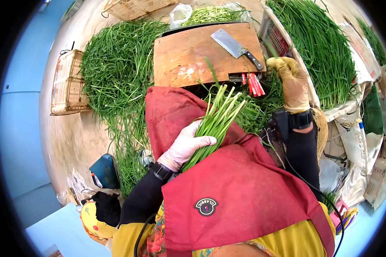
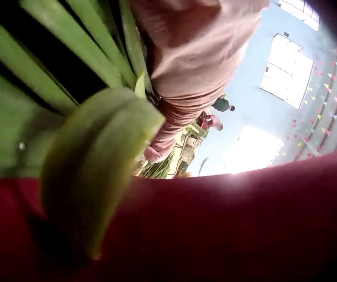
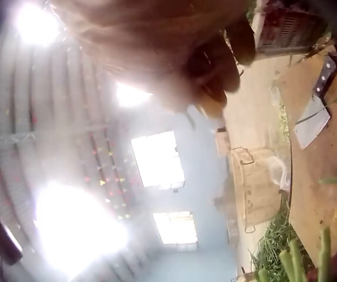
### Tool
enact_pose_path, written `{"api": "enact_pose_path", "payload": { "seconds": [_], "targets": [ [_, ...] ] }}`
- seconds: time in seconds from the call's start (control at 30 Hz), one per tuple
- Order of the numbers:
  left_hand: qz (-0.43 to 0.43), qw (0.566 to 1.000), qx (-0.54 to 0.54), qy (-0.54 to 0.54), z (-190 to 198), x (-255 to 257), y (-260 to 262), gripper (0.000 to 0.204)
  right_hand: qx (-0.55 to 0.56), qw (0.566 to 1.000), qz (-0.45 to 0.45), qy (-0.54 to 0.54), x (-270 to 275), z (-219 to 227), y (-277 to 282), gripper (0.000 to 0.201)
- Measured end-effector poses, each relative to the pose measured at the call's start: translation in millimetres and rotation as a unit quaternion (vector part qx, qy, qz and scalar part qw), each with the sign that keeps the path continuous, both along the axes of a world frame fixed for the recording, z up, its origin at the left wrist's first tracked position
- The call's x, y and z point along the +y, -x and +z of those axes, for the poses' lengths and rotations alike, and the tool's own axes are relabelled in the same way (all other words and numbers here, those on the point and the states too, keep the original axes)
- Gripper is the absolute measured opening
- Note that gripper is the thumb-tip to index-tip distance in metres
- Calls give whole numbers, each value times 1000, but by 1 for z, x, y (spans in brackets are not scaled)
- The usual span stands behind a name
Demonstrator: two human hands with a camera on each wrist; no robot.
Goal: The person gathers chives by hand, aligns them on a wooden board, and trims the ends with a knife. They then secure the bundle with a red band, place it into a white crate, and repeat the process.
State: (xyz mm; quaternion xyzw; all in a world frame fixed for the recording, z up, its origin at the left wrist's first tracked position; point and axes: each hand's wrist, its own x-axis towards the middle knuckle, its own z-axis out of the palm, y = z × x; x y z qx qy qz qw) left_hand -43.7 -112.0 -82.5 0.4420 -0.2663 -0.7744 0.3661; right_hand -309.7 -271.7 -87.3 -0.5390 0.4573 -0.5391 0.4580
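Note:
A bunch of green chives (image 1: 214, 124), pale cut ends pointing up, lies across the red apron over the person's lap. My left hand (image 1: 186, 145), in a whitish-pink glove, grips the bunch with the thumb across it. In the left wrist view, chive stalks (image 2: 80, 47) fill the upper left beside the gloved hand. My right hand (image 1: 291, 81), in a yellow-brown glove, is raised just right of the wooden board (image 1: 180, 51), fingers curled. A blurred chive leaf (image 1: 270, 48) sticks out at its fingertips. The right wrist view shows the curled fingers (image 3: 215, 70) from close by.
A cleaver (image 1: 231, 46) lies on the board, its black handle towards the right hand. Red-and-white strips (image 1: 255, 85) hang under the board's near edge. Loose chives (image 1: 116, 64) are heaped at left; more chives (image 1: 317, 43) fill a crate at right. A wicker basket (image 1: 68, 83) stands far left.

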Motion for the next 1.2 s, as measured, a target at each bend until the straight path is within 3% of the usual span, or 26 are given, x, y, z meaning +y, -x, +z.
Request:
{"api": "enact_pose_path", "payload": {
  "seconds": [0.07, 0.1, 0.13, 0.2, 0.27, 0.33, 0.4, 0.47, 0.5, 0.6, 0.67, 0.73, 0.77, 0.8, 0.87, 0.93, 0.97, 1.0, 1.07, 1.1, 1.17, 1.2],
  "targets": [
    [-3, 1000, 14, -8, -1, -2, 0, 54, 12, 985, 142, 97, 13, 16, -20, 9],
    [-6, 999, 27, -17, -2, -2, 1, 55, 109, 965, 201, 128, 25, 33, -31, 17],
    [-8, 999, 27, -17, -4, -2, 2, 55, 113, 933, 226, 256, 29, 20, -47, 26],
    [-8, 1000, 21, -20, -7, 0, 2, 49, 120, 932, 297, 169, 50, 17, -72, 28],
    [-12, 999, 21, -23, -2, -1, 3, 51, 173, 917, 328, 149, 48, -6, -80, 23],
    [-14, 999, 23, -25, -2, -1, 1, 53, 35, 940, 319, 113, 40, -16, -82, 19],
    [-29, 999, 23, -16, -5, 0, -2, 52, 16, 976, 214, 34, 36, -17, -82, 17],
    [-17, 999, 31, -17, -3, 1, 0, 52, 74, 982, 147, 90, 19, -15, -62, 19],
    [-5, 999, 38, -17, -2, 1, 0, 51, 40, 991, 119, 51, 11, -7, -48, 20],
    [9, 999, 32, -6, -7, 2, -4, 50, -15, 993, 108, -48, -1, 0, -3, 19],
    [12, 1000, 26, -3, -7, 2, -4, 51, 246, 932, 239, -117, 5, 19, 19, 17],
    [4, 1000, 21, -1, -8, 1, -2, 52, 422, 864, 249, 118, 19, 24, 12, 32],
    [-1, 1000, 1, 3, -8, 0, 0, 52, 395, 883, 229, 108, 25, 21, 2, 47],
    [-5, 1000, -20, 6, -8, 1, 2, 52, 416, 875, 199, 150, 29, 14, -11, 56],
    [-12, 999, -33, 11, -7, 2, 5, 53, 469, 846, 220, 129, 34, 6, -39, 59],
    [-16, 998, -50, 18, -6, 3, 8, 54, 470, 822, 322, 21, 32, -1, -58, 64],
    [-6, 999, -48, 16, -7, 3, 8, 55, 428, 849, 309, 20, 35, -20, -63, 57],
    [5, 999, -44, 12, -8, 4, 9, 57, 243, 899, 359, -70, 36, -26, -68, 40],
    [8, 999, -46, 13, -7, 5, 9, 57, 59, 933, 345, -87, 42, -46, -73, 26],
    [10, 999, -47, 15, -7, 4, 9, 58, 60, 933, 343, -88, 43, -50, -73, 26],
    [9, 999, -40, 10, -5, 3, 9, 57, -63, 908, 346, -227, 46, -51, -75, 19],
    [9, 999, -34, 7, -5, 3, 8, 57, -62, 908, 345, -227, 46, -53, -75, 19]
  ]
}}
